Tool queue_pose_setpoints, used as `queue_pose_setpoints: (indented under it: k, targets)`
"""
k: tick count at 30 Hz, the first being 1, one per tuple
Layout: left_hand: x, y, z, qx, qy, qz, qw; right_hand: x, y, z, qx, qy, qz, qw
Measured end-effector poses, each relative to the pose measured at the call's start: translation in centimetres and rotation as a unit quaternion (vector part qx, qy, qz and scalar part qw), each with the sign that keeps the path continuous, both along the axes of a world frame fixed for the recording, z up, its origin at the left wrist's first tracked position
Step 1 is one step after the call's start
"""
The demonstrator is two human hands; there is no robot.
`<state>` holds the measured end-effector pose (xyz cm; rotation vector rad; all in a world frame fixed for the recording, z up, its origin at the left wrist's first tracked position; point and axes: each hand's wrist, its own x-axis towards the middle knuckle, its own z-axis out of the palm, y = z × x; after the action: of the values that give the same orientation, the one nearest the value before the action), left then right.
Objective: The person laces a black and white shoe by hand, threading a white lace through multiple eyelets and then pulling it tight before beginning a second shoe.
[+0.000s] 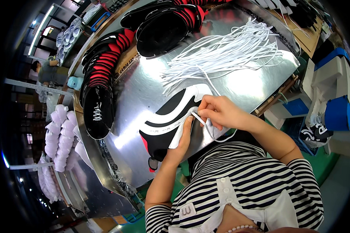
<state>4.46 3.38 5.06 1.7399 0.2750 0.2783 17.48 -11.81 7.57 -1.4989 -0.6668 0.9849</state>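
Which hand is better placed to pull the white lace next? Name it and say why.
Probably the right hand: it is pinched at the white lace, while the left hand is occupied holding the black-and-white shoe upper.

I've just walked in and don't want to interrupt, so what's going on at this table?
A person in a striped top is working on a black-and-white shoe upper over a metal table. The left hand holds it, while the right hand works a white lace at its edge; the fingers hide exactly how far it is threaded. Loose white laces lie beyond the hands, with stacked black-and-red uppers to the left.
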Motion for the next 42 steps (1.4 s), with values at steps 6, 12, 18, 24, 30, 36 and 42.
queue_pose_setpoints:
  k: [6, 12, 18, 24, 30, 36, 42]
  targets:
    - [-0.5, -1.5, -0.3, 0.317, -0.061, -0.011, 0.947, -0.3, 0.3, -0.5, -0.056, -0.091, 0.015, 0.994]
    - [-0.8, -1.5, -1.9, 0.267, -0.051, -0.004, 0.962, -1.5, 1.5, -3.4, -0.008, -0.39, -0.013, 0.921]
    - [-1.1, -2.0, -1.3, 0.404, -0.04, -0.008, 0.914, -1.1, 2.4, -3.8, -0.063, -0.341, -0.054, 0.936]
    - [-1.5, -2.6, 0.8, 0.571, -0.052, 0.0, 0.819, -1.9, 2.1, -3.1, -0.048, -0.289, -0.1, 0.951]
    - [-2.1, -1.4, -2.2, 0.117, 0.021, 0.092, 0.989, -1.5, -2.3, -0.7, -0.076, -0.351, -0.019, 0.933]
    - [-1.9, 0.1, -1.5, -0.129, 0.063, 0.089, 0.986, -0.1, -1.5, 1.2, 0.007, -0.378, -0.173, 0.909]
    - [-1.7, 0.3, -1.4, -0.086, 0.028, 0.061, 0.994, 2.0, 0.7, -2.7, -0.043, -0.29, -0.132, 0.947]
